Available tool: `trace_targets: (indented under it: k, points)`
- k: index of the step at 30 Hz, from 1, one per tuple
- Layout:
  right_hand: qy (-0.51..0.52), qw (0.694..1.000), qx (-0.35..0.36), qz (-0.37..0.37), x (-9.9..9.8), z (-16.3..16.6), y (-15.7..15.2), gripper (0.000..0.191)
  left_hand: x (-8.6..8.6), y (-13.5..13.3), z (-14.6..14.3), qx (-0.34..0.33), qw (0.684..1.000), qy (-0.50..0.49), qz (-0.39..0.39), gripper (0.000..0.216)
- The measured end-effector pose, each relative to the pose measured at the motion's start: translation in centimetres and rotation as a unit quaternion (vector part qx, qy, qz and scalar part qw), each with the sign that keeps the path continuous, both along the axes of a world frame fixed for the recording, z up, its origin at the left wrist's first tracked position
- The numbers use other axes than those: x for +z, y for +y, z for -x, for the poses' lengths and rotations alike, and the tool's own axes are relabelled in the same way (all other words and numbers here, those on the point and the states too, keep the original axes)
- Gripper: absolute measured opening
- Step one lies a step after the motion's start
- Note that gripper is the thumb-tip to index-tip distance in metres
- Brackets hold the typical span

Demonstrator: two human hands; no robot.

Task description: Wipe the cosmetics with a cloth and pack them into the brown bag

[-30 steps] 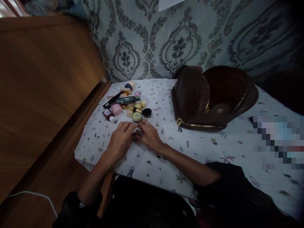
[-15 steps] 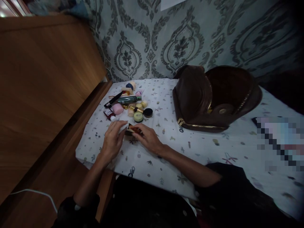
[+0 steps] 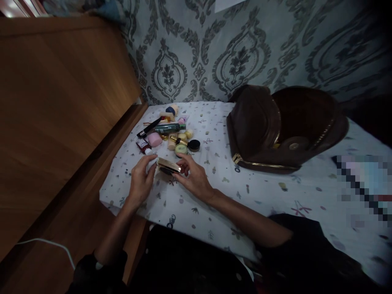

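My right hand (image 3: 196, 179) pinches one end of a flat, gold-edged makeup compact (image 3: 169, 165), held tilted just over the table. At the compact's other end, my left hand (image 3: 141, 178) is closed on a small white wipe (image 3: 152, 163) that meets the case's edge. Just beyond the hands lie a round pale-green jar (image 3: 181, 150), a black round lid or pot (image 3: 194, 145), a pink rounded item (image 3: 154, 139) and a dark red bottle with a white cap (image 3: 142, 145).
Further back lie a green bottle (image 3: 168, 128), a black tube (image 3: 149, 127) and other small cosmetics. An open brown bag (image 3: 254, 126) stands on the right of the patterned tablecloth (image 3: 214, 212). A wooden panel (image 3: 61, 90) borders the left; a patterned curtain or wall covering (image 3: 202, 49) rises behind.
The compact has turned in my right hand, so its shiny gold edge shows now. My left hand keeps the white wipe at its end. The view has shifted slightly.
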State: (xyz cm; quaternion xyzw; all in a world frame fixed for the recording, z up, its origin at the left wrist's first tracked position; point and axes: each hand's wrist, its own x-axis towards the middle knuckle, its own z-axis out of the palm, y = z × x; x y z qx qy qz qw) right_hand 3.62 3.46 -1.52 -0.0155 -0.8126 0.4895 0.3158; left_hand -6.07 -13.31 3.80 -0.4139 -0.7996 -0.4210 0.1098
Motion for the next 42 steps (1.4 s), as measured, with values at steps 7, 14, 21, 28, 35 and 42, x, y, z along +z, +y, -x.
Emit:
trace_targets:
  k: [7,14,21,28,35,42]
  points:
    - [-0.012,1.000,0.022,0.013,0.2,0.3,-0.4,0.060,-0.1,1.4,-1.8,-0.047,0.969,0.230,0.081,0.028]
    - [-0.038,0.999,0.025,0.010,0.7,-0.1,-0.1,0.063,0.0,3.1,-4.1,-0.099,0.962,0.231,0.105,0.035]
    - [-0.063,0.997,0.052,-0.017,0.1,0.3,0.1,0.059,-0.6,1.5,-1.8,-0.085,0.976,0.186,0.071,0.034]
    - [-0.064,0.995,0.053,-0.051,1.2,0.5,0.2,0.026,-2.0,0.8,1.2,-0.010,0.998,0.068,-0.006,0.028]
    - [-0.120,0.964,0.080,0.223,1.1,1.0,-0.2,0.028,-2.5,2.3,1.2,-0.042,0.997,0.060,0.010,0.033]
    - [-0.120,0.908,0.078,0.394,1.5,1.4,-0.4,0.030,-2.0,3.1,-0.6,-0.062,0.987,0.148,0.030,0.035]
